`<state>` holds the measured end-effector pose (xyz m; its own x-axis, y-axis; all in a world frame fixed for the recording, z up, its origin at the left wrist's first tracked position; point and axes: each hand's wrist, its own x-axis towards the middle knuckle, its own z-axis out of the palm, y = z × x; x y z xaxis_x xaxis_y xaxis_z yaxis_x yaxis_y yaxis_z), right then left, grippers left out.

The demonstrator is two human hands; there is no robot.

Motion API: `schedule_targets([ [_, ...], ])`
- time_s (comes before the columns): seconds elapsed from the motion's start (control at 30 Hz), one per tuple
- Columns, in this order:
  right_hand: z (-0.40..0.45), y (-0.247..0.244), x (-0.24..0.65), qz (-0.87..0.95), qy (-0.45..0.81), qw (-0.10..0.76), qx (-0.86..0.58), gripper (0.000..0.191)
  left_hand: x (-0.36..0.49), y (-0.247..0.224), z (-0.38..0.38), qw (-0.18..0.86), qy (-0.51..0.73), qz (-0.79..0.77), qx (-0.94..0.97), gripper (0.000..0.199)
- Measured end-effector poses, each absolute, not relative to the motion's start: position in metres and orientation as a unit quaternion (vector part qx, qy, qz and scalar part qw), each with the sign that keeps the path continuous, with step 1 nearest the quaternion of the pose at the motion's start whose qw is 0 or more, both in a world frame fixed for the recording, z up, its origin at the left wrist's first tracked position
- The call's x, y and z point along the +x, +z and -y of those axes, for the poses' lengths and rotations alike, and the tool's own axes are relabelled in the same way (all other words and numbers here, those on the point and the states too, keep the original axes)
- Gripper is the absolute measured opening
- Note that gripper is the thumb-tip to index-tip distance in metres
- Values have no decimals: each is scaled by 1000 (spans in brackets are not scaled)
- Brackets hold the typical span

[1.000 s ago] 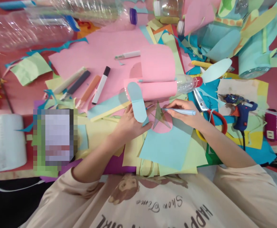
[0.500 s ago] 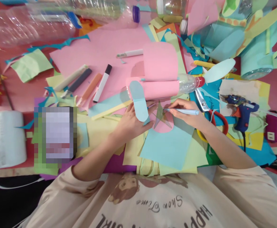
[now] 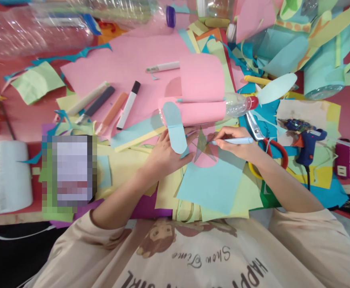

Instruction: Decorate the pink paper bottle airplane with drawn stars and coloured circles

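My right hand [image 3: 234, 143] is closed around a light blue marker [image 3: 239, 141]. Its tip meets a pink rounded paper piece [image 3: 205, 161] with a dark-outlined star, partly coloured greyish green. Lying flat with fingers stretched, my left hand [image 3: 160, 162] rests at that piece's left side. A rounded blue paper strip [image 3: 175, 127] covers some of its fingers. The strip is on the tail of a plastic bottle [image 3: 234, 107] wrapped in pink paper, with a red cap and a pale blue paper blade. Light blue paper [image 3: 213, 188] lies beneath the pink piece.
Scissors [image 3: 272, 152] with red and yellow handles lie right of my right hand, before a blue glue gun [image 3: 308, 150]. Several markers [image 3: 129, 106] lie at left, near a blurred-out phone-like object [image 3: 73, 172]. Large clear bottles [image 3: 37, 34] are at the back left.
The marker tip and my right hand have shifted very slightly to the right over the pink piece. My left hand stays in place.
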<state>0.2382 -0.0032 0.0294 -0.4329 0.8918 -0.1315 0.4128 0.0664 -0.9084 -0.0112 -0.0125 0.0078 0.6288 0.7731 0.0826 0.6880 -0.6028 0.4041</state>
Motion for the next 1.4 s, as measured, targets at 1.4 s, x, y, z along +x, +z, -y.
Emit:
schedule_targets([
  [1.4, 5, 32, 237, 688, 482, 244, -484, 16, -11, 9, 12, 189, 113, -416, 882, 48],
])
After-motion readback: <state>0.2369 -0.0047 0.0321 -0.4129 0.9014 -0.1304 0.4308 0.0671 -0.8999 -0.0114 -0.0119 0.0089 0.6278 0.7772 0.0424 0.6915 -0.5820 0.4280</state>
